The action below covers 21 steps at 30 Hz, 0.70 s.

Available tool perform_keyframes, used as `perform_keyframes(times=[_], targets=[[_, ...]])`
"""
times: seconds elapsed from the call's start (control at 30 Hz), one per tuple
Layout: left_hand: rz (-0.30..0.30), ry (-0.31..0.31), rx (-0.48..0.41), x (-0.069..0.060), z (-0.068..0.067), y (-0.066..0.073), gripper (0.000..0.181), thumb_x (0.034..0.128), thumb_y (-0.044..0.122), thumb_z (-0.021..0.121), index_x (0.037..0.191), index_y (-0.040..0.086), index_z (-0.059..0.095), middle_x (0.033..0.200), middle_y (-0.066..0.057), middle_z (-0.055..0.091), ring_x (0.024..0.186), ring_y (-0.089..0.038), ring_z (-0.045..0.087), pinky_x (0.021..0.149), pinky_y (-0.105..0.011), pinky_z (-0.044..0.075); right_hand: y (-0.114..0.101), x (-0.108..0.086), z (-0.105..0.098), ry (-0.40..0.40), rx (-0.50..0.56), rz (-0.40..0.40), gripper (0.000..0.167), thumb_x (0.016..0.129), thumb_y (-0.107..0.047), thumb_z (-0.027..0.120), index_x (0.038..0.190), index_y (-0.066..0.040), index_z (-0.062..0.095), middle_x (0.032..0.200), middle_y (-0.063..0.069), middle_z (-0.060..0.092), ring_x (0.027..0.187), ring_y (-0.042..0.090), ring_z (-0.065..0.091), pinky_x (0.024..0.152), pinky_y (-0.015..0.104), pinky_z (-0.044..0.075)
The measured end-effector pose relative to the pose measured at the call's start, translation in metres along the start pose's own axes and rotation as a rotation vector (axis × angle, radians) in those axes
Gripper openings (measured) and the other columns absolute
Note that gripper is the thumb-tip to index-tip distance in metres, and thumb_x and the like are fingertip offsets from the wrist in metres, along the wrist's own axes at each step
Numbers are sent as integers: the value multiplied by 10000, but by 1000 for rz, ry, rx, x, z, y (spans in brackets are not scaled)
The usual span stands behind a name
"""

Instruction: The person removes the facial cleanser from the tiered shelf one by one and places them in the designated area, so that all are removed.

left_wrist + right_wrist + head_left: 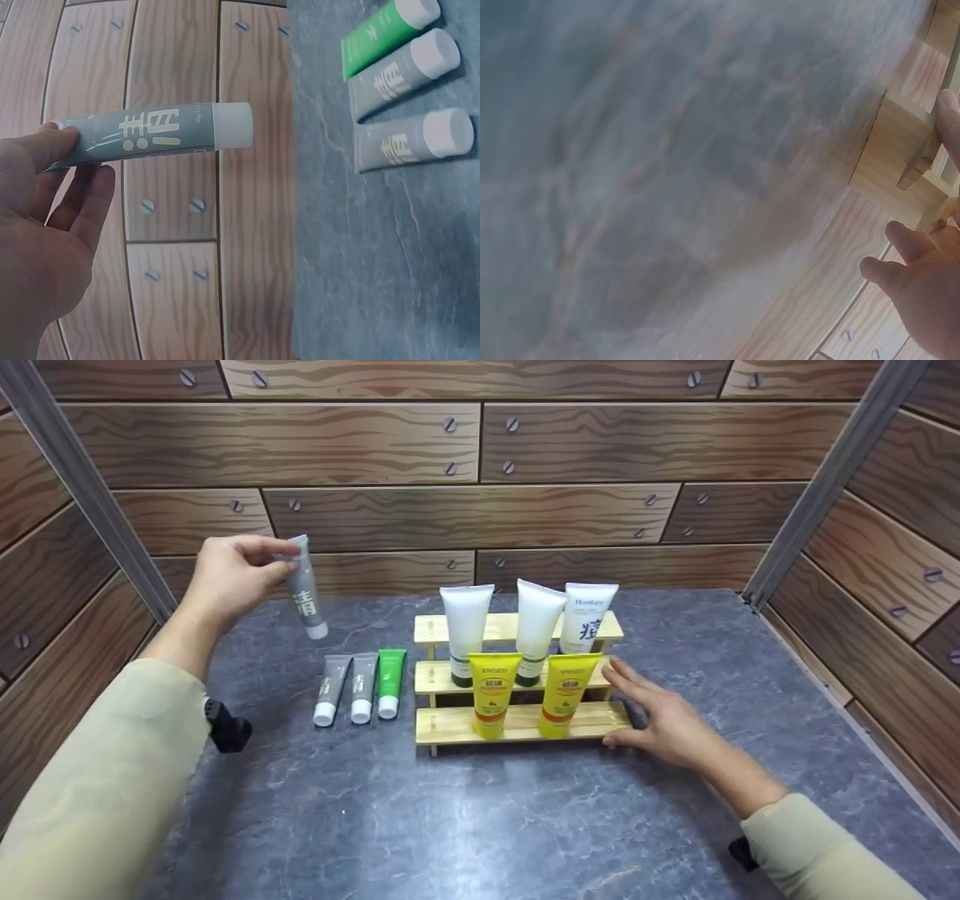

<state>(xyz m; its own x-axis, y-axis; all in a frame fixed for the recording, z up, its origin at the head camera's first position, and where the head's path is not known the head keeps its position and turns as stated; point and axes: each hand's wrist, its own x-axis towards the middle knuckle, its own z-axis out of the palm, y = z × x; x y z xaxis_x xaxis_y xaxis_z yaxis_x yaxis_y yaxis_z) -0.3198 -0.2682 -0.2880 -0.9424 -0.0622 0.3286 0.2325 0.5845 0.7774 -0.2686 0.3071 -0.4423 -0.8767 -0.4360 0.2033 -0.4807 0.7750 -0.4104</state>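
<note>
My left hand (236, 577) pinches a grey squeeze tube (304, 589) by its flat end. The tube hangs above the table, white cap downward. Below it lie two more grey tubes (332, 690) and a green tube (391, 682), caps toward me. My right hand (664, 720) touches the right end of a three-step wooden rack (442, 724), fingers spread and thumb at the lowest step. Two yellow tubes (495, 697) stand on the lowest step. Behind them are two white tubes with dark caps (465, 622) and a white tube with blue print (589, 615).
The rack stands on a grey marbled table (450, 825). Wood-patterned walls (375, 442) enclose the back and both sides, with grey metal posts (832, 472) at the corners.
</note>
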Motion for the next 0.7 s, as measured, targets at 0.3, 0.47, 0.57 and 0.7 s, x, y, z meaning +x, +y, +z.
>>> perform_keyframes(times=[0.3,0.47,0.57,0.7], targets=[[-48,-16,-30,-8,-9,-11,279,984,83,743,1247,-9,764,1180,-105,751,920,-22,661,758,-162,565,-1,-1,-1,3,-5,9,1018,827,-429,902,1660,-188,369,1737,90,249,1443,524,419,1136,719,334],[-64,-39,-74,-11,-12,-16,285,989,64,724,1257,-30,750,1206,-124,742,905,-32,702,782,-199,596,-1,0,0,6,-8,-4,1016,826,-408,907,1657,-166,374,1735,100,255,1437,523,429,1138,708,342],[-64,-47,-47,-14,-14,-21,290,985,84,737,1254,-24,755,1145,-75,755,873,-40,673,744,-192,577,-2,1,0,0,-9,1,1017,830,-424,900,1659,-172,367,1737,93,244,1441,525,422,1139,713,334],[-77,-63,-6,-18,-15,-29,299,987,110,749,1261,-11,756,1134,-45,756,945,-79,627,759,-197,530,-2,0,-1,-7,-12,12,1019,830,-448,891,1661,-185,363,1742,73,232,1442,530,418,1136,721,330]])
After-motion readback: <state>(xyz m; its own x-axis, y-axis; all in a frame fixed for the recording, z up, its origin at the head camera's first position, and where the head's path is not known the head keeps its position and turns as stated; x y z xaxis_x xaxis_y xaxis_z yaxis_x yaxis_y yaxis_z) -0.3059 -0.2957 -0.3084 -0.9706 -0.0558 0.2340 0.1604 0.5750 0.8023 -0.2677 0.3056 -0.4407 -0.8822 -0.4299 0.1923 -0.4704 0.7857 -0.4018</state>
